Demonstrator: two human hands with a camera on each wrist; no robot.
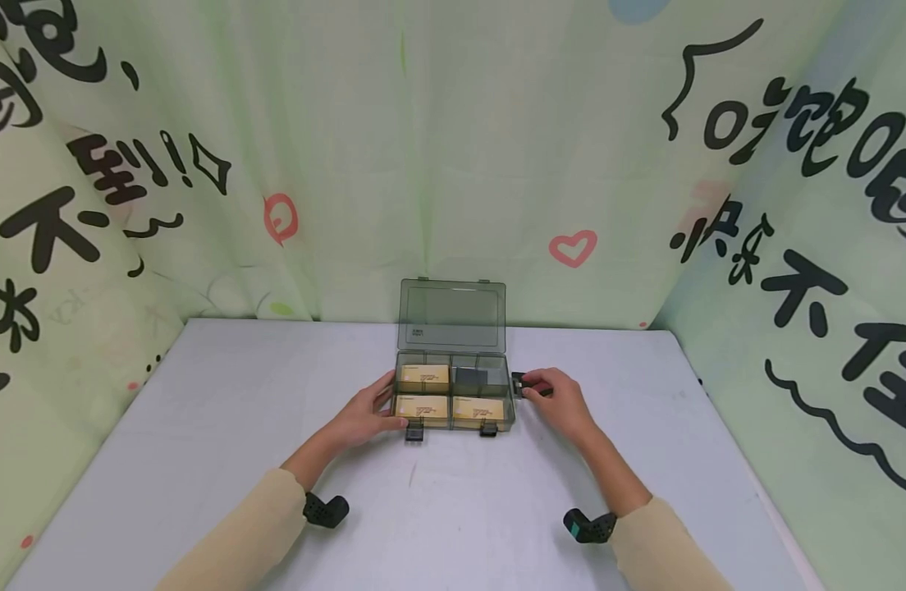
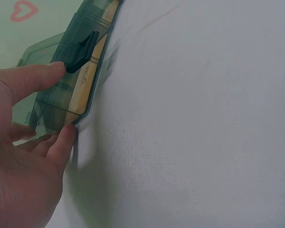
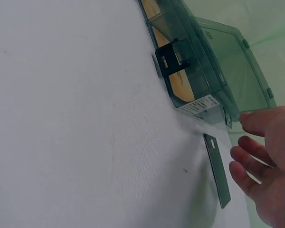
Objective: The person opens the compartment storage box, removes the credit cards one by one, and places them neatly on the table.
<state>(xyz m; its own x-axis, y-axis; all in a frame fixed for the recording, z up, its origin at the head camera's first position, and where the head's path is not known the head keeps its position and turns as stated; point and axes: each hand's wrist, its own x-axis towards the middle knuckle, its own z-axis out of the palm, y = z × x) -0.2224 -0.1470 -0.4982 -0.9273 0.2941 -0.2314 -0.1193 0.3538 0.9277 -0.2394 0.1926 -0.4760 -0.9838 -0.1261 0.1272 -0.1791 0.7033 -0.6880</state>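
Nearest the camera, two cream sleeves (image 1: 253, 525) run up from 7 and 5 o'clock, each wrist carrying a small black camera mount (image 1: 326, 510); beyond them the grey table (image 1: 202, 427) spreads out.

At the middle of the table sits the clear smoky storage box (image 1: 453, 398); its lid (image 1: 451, 316) stands up at 12 o'clock, and two dark latches (image 1: 414, 429) hang off the front edge at 6 o'clock. Three compartments hold tan card packs (image 1: 424, 377); the one at 1 o'clock shows something dark inside, though what it is I cannot tell.

The left hand (image 1: 370, 410) sits at the box's 9 o'clock side, thumb and fingers lightly bracing the corner wall; the left wrist view shows them nearly straight against the plastic, not curled round it. The right hand (image 1: 560, 394) is at 3 o'clock, just beside the box, fingers loosely spread above a flat dark piece (image 3: 217, 168) lying on the table; in the right wrist view it seems not to grip it.

As a judgement, filling looks mostly done: three packs are in, the dark piece is out, the lid not yet shut.

Farthest off hangs a pale green printed backdrop (image 1: 453, 148).
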